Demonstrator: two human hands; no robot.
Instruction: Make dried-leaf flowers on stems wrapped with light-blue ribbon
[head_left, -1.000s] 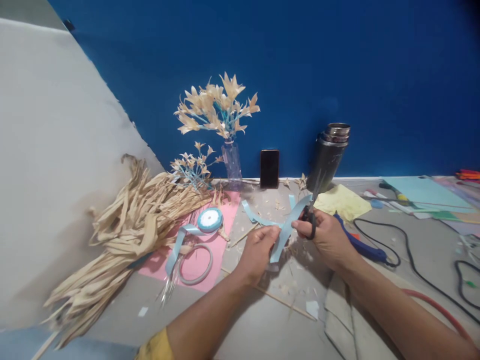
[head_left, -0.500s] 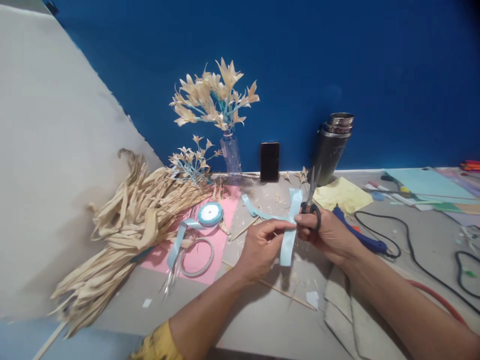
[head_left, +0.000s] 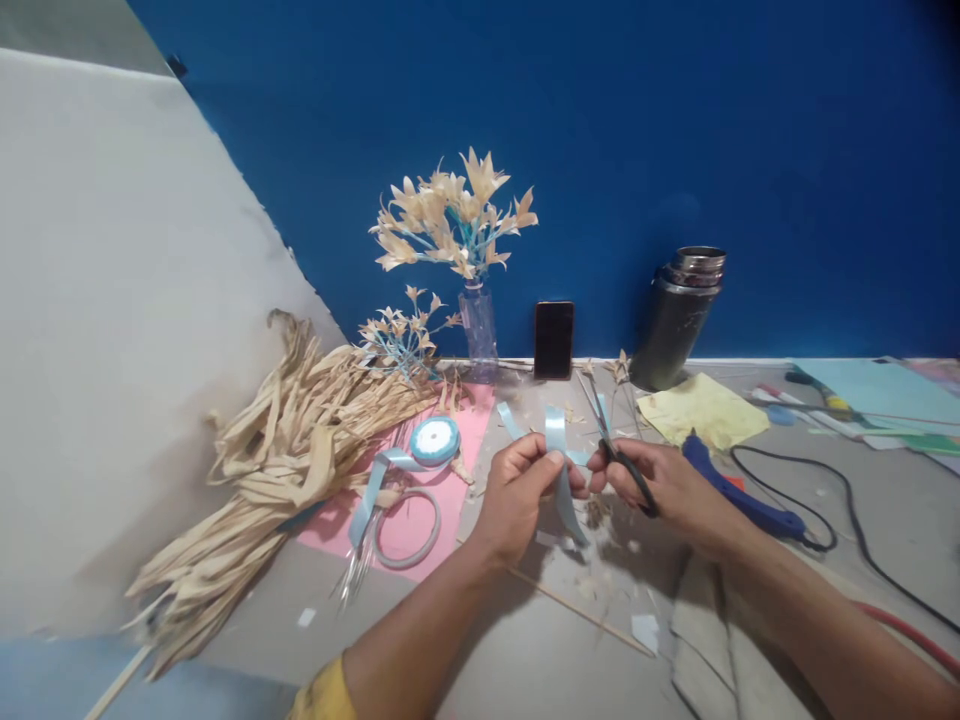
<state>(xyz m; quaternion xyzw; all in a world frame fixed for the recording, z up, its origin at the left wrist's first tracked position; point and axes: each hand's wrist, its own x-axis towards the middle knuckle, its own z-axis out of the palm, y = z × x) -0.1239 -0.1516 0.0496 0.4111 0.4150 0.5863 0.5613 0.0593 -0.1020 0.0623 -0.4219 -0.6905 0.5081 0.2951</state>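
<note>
My left hand [head_left: 525, 490] pinches a strip of light blue ribbon [head_left: 556, 432] between thumb and fingers, its lower end hanging below them. More light blue ribbon passes behind the fingers, toward the right hand. Wrapped round black-handled scissors [head_left: 609, 440], my right hand [head_left: 652, 485] holds them with the blades pointing up and a little apart. Its fingertips come close to the ribbon beside my left fingers; whether they grip it I cannot tell. To the left, a ribbon spool [head_left: 435, 440] with a loose tail lies on pink paper [head_left: 322, 535].
Dried husks [head_left: 292, 430] are piled at left. Behind stand husk flowers in a clear bottle [head_left: 478, 335], a phone [head_left: 553, 340] and a dark flask [head_left: 679, 315]. A blue glue gun [head_left: 742, 495] with its cord lies at right, near yellow paper [head_left: 705, 412]. A thin stick [head_left: 581, 612] lies in front.
My left hand has turned and now pinches the ribbon with the thumb in front. The scissors have tilted leftward in my right hand. The whole view has shifted slightly.
</note>
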